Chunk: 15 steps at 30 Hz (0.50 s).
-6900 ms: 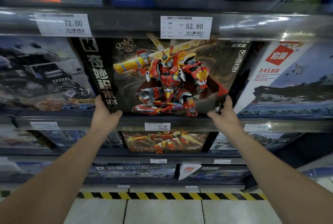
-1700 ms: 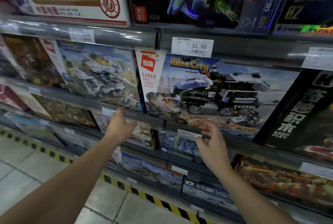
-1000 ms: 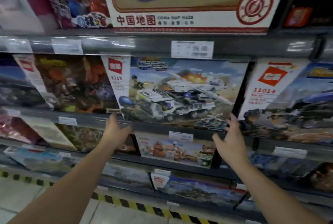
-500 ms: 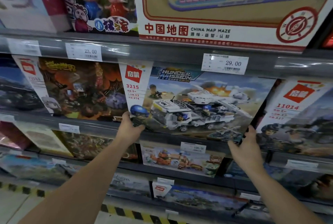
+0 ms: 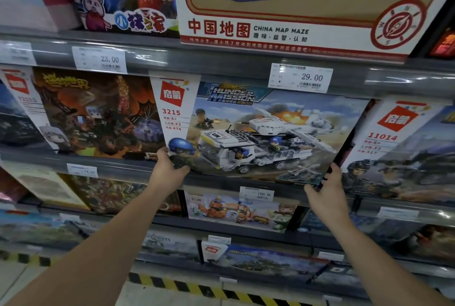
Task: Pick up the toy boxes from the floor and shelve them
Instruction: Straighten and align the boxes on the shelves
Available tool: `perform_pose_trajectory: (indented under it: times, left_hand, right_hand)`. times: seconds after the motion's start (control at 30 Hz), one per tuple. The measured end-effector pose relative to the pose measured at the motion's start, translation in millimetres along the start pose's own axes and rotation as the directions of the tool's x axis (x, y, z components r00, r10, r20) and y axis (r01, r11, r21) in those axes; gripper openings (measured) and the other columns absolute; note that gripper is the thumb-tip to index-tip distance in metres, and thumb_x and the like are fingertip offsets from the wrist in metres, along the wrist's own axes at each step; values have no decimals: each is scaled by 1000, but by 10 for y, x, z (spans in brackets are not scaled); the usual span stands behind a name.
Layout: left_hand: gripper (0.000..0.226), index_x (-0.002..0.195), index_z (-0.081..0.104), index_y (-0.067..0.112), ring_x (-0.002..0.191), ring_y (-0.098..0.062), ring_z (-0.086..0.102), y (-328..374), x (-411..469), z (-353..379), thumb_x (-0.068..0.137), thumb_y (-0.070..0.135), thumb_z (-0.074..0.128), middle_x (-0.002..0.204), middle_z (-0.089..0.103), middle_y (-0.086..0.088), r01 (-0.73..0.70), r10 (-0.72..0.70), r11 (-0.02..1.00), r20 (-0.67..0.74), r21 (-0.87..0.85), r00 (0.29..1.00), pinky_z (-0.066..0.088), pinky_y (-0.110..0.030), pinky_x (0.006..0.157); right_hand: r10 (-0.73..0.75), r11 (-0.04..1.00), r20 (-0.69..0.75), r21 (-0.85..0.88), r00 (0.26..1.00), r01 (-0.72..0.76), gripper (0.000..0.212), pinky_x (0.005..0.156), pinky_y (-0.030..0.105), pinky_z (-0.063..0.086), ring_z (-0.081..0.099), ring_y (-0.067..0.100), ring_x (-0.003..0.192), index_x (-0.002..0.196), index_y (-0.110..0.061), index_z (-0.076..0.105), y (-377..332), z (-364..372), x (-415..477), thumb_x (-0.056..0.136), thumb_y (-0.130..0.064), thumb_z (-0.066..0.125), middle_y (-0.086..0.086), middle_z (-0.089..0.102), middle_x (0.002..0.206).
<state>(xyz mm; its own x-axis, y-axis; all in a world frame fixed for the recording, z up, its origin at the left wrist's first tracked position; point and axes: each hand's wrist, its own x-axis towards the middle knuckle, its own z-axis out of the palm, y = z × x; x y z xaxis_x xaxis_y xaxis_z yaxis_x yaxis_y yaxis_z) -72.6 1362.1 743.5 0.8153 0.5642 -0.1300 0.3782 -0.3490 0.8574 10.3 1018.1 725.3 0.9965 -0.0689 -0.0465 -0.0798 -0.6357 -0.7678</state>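
A wide toy box (image 5: 258, 131), numbered 3215 and showing a white military truck, stands face-out on a grey shelf (image 5: 221, 180) in the middle of the view. My left hand (image 5: 170, 170) grips its lower left corner. My right hand (image 5: 325, 190) grips its lower right corner. The box leans slightly, its top edge under the shelf above. No boxes on the floor are in view.
Other toy boxes fill the same shelf: a dark orange one (image 5: 93, 113) to the left, box 11014 (image 5: 403, 150) to the right. A China Map Maze box (image 5: 295, 5) stands above. Lower shelves hold more boxes. Yellow-black tape (image 5: 197, 286) marks the floor edge.
I have moved left along the shelves from the red robot box. Both hands came from open near the shelf edge to gripping the lower corners of box 3215.
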Motion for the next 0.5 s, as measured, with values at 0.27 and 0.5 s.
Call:
perform_pose_trajectory:
  times: [0.27,0.5]
  left_hand:
    - [69,146,22,12,69,-3,50,-41,4,30,91,10,64,107,57,-4,-12,12,1000,-4,-23,1000,40,-21,55]
    - [79,151,15,17,81,-8,55,-99,20,10,91,13,66,125,58,-4,-18,18,1000,19,-13,1000,43,-27,64]
  right_hand:
    - [-43,999,-13,-7,999,43,91,95,41,48,42,29,137,158,-20,1,83,25,-15,93,-22,65,9,25,161]
    - [-64,998,9,14,998,64,92,85,39,52,52,26,121,158,-22,-2,134,26,1,94,-21,64,7,22,162]
